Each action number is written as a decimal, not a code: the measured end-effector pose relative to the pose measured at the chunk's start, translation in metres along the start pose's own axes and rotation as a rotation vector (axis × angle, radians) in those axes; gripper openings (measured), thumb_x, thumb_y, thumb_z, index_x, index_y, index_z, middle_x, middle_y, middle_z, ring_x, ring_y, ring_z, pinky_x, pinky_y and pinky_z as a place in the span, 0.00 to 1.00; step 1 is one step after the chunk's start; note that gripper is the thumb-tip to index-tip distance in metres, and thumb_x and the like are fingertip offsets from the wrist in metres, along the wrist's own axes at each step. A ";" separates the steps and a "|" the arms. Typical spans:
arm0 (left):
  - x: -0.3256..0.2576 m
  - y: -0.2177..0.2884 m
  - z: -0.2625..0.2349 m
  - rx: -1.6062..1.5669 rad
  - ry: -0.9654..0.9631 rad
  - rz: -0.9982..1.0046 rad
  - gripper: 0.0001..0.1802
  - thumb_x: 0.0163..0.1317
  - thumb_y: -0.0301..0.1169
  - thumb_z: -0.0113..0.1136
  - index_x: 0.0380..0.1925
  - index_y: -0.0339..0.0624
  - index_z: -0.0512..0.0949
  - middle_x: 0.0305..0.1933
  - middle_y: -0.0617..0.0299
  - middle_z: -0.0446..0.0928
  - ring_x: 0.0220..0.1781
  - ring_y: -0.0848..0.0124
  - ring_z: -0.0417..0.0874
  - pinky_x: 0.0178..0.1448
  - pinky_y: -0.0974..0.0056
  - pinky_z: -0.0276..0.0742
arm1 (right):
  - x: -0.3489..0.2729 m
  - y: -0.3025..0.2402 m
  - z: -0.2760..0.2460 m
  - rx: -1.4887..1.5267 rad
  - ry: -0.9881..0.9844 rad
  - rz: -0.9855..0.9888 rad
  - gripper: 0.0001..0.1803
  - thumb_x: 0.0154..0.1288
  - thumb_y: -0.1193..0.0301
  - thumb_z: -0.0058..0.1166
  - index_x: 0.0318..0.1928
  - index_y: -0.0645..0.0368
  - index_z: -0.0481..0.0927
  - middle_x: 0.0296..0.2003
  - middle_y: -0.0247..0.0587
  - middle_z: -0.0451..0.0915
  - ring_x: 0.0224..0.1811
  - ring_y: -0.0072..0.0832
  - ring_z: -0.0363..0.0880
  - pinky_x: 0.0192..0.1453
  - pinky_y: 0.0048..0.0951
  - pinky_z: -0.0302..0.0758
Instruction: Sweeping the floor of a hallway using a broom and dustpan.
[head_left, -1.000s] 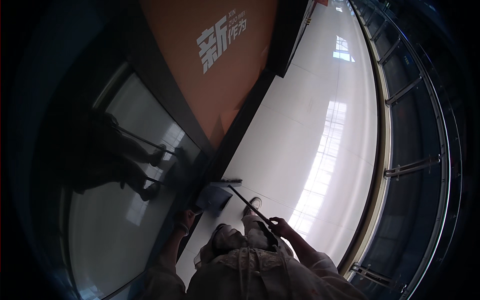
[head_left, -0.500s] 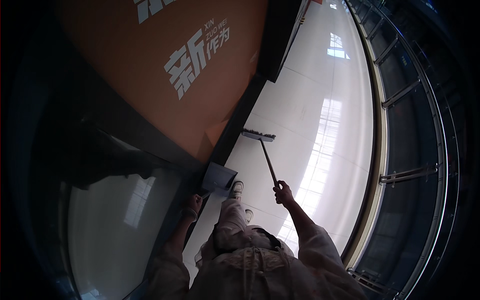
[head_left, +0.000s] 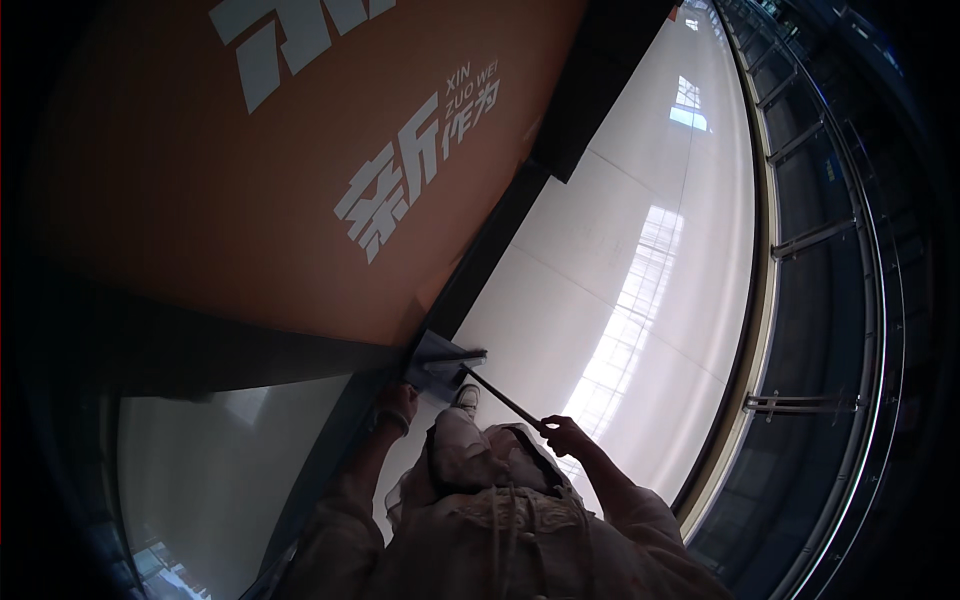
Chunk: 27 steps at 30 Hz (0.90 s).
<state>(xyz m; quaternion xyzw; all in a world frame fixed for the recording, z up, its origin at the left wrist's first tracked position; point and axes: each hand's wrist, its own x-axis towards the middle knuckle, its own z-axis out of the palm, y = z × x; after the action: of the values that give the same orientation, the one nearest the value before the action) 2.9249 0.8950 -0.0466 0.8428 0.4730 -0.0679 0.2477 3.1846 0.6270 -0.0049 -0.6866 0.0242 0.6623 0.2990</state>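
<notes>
My right hand [head_left: 564, 437] is closed round the long, thin handle of a broom [head_left: 503, 396]. Its narrow head lies across the mouth of a grey dustpan [head_left: 432, 350]; whether it touches the pan I cannot tell. At the pan's near end, my left hand [head_left: 399, 401] is closed on the dustpan's handle, most of which is hidden by the fingers. One of my shoes [head_left: 466, 398] shows just beside the dustpan on the pale floor [head_left: 560, 270].
An orange wall panel [head_left: 300, 220] with white lettering and a dark base [head_left: 500, 250] rises along the left. To the right, a glass and metal railing [head_left: 815, 235] runs along the floor's edge. Light reflects off the glossy floor.
The broom head has come back from the floor ahead to the dustpan, with my right hand drawn lower and nearer. My left hand keeps the dustpan close to the wall base.
</notes>
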 end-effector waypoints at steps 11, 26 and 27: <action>0.032 0.030 -0.022 -0.034 -0.020 -0.043 0.06 0.45 0.37 0.60 0.23 0.49 0.79 0.26 0.57 0.78 0.33 0.59 0.79 0.38 0.58 0.74 | 0.068 -0.087 -0.016 0.025 0.310 -0.239 0.18 0.58 0.76 0.45 0.50 0.52 0.65 0.16 0.34 0.66 0.09 0.20 0.61 0.09 0.21 0.57; 0.094 0.108 -0.035 -0.068 0.071 -0.041 0.10 0.47 0.37 0.56 0.22 0.43 0.78 0.25 0.52 0.77 0.31 0.55 0.78 0.36 0.56 0.74 | 0.046 -0.124 -0.184 0.166 -0.087 -0.081 0.17 0.56 0.71 0.55 0.45 0.65 0.69 0.13 0.35 0.66 0.08 0.18 0.58 0.10 0.21 0.51; 0.100 0.121 -0.034 -0.025 0.099 -0.054 0.11 0.47 0.38 0.55 0.19 0.43 0.77 0.22 0.51 0.75 0.28 0.54 0.78 0.33 0.55 0.74 | 0.050 -0.132 -0.199 0.096 -0.013 -0.061 0.18 0.55 0.72 0.55 0.46 0.65 0.69 0.14 0.36 0.67 0.08 0.18 0.58 0.10 0.21 0.51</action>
<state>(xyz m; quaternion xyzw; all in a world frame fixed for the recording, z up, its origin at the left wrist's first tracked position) 3.0764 0.9356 -0.0096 0.8289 0.5080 -0.0269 0.2326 3.4259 0.6652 -0.0122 -0.6673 0.0330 0.6555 0.3520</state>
